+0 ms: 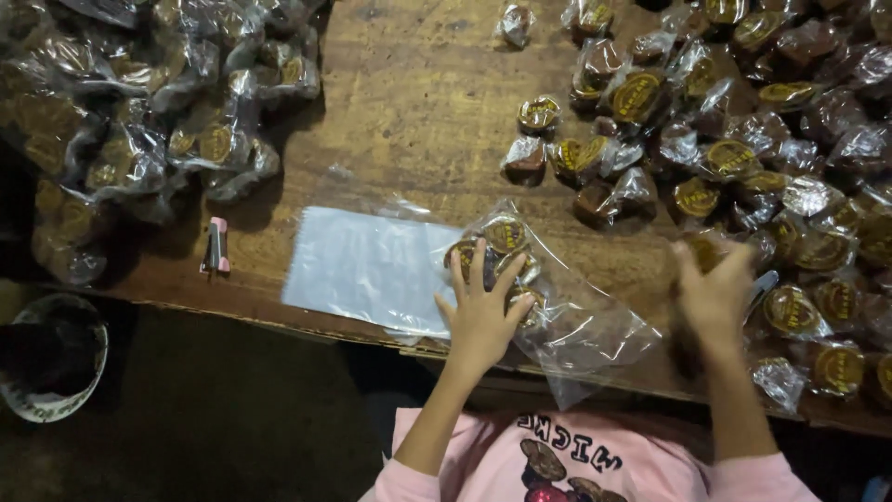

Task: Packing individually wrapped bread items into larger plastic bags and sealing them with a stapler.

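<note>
Here, left hand (pixel 483 311) lies flat, fingers (pixel 477 265) spread, palm down on a clear plastic bag (pixel 567 316) part-filled with wrapped brown sweets (pixel 505 232). Sweets sit under and just past the fingertips. Bag's long axis runs diagonal: one end beyond the fingertips toward the table middle, the other end trailing back past the wrist to the near table edge (pixel 279 321), a corner hanging over it. Which end is the mouth, cannot tell.

Right hand (pixel 715 293) is blurred; fingers look raised and loosely curled, but pinching or not cannot tell. It hovers at the near fringe of the loose pile of wrapped sweets (pixel 780 139), which spreads beyond and to the outer side of its fingers.

Beside the left hand's little-finger side, a flat stack of empty clear bags (pixel 367 265) lies touching the filled bag, its near edge close to the table edge. Bare wood (pixel 418 102) opens beyond the left fingertips, between the two heaps. Farther off on that side: small pink lighter (pixel 216 246), then a heap of filled bags (pixel 149 112). Below the table edge, a round container (pixel 51 358) on the dark floor.
</note>
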